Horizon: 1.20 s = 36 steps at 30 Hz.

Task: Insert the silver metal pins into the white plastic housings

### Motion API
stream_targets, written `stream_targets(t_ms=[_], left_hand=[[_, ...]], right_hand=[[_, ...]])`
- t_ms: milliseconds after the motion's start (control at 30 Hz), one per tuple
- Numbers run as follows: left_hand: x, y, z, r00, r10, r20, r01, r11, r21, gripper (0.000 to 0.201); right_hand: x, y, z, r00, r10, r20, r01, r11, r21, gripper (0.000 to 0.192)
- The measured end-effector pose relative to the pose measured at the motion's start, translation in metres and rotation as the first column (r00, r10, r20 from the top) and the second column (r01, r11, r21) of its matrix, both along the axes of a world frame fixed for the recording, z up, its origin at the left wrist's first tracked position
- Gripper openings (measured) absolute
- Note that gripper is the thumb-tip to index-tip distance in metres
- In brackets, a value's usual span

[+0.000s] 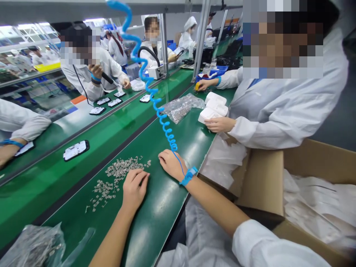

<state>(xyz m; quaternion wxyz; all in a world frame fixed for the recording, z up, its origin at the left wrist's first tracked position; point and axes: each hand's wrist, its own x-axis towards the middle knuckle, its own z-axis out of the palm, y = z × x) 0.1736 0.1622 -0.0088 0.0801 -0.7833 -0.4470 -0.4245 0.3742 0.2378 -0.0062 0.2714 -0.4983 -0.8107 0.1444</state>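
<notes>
My left hand point(134, 187) lies palm down on the green bench mat point(172, 207), its fingertips touching the edge of a spread of several small silver metal parts point(114, 178). My right hand point(171, 164) rests on the mat just to the right, fingers curled toward the same parts; whether it pinches one I cannot tell. A blue wrist strap point(189, 175) sits on my right wrist, its coiled blue cord point(151, 91) rising up and away.
A person in a white coat point(283, 100) sits close on my right, one hand on white plastic housings point(213, 107). A bag of metal parts point(182, 106) lies ahead, another bag point(33, 244) at near left. Black-rimmed devices point(75, 150) ride the conveyor. An open cardboard box point(311, 185) stands on the right.
</notes>
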Motion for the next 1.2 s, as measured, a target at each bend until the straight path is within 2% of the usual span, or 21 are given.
stream_targets(t_ms=[100, 200, 300, 467, 600, 767, 933, 1000, 1067, 1133, 1200], left_hand=[[0.001, -0.003, 0.000, 1.000, 0.016, 0.016, -0.016, 1.000, -0.004, 0.008], [0.002, -0.006, -0.001, 0.997, 0.019, -0.070, -0.027, 0.993, -0.115, 0.008], [0.003, -0.007, -0.004, 0.990, 0.024, -0.138, -0.054, 0.974, -0.220, 0.012], [0.004, -0.007, -0.009, 0.994, 0.026, -0.108, -0.055, 0.961, -0.272, 0.018], [0.005, -0.008, -0.008, 0.996, -0.009, -0.094, -0.021, 0.951, -0.307, 0.018], [0.004, -0.008, -0.006, 0.993, 0.041, -0.110, -0.077, 0.936, -0.344, 0.021], [0.005, -0.006, -0.004, 0.990, 0.024, -0.142, -0.082, 0.906, -0.414, 0.020], [0.006, -0.006, -0.002, 0.992, 0.018, -0.121, -0.068, 0.904, -0.423, 0.018], [0.006, -0.006, -0.001, 0.997, 0.018, -0.078, -0.049, 0.906, -0.420, 0.017], [0.006, -0.006, 0.001, 0.999, 0.030, -0.015, -0.033, 0.912, -0.408, 0.016], [0.005, -0.005, 0.002, 0.998, 0.046, 0.053, -0.022, 0.920, -0.392, 0.015]], right_hand=[[0.001, -0.002, -0.002, 0.999, 0.014, 0.046, -0.015, 1.000, 0.021, 0.023], [0.003, -0.004, -0.003, 1.000, -0.009, 0.007, 0.008, 0.995, 0.100, 0.022], [0.004, -0.003, -0.007, 0.998, -0.002, 0.056, -0.004, 0.994, 0.111, 0.021], [0.004, -0.001, -0.011, 0.997, 0.038, 0.065, -0.048, 0.985, 0.164, 0.021], [0.003, -0.001, -0.011, 0.995, 0.053, 0.086, -0.065, 0.989, 0.137, 0.021], [0.004, -0.001, -0.009, 0.994, 0.094, -0.059, -0.084, 0.985, 0.149, 0.020], [0.005, 0.001, -0.010, 0.991, 0.132, 0.002, -0.132, 0.990, 0.045, 0.022], [0.006, 0.001, -0.009, 0.988, 0.137, -0.078, -0.137, 0.991, 0.007, 0.020], [0.007, 0.001, -0.006, 0.953, 0.127, -0.277, -0.149, 0.987, -0.062, 0.016], [0.009, 0.000, -0.002, 0.840, 0.081, -0.537, -0.219, 0.955, -0.198, 0.010], [0.012, -0.001, 0.004, 0.676, -0.007, -0.737, -0.348, 0.879, -0.327, 0.017]])
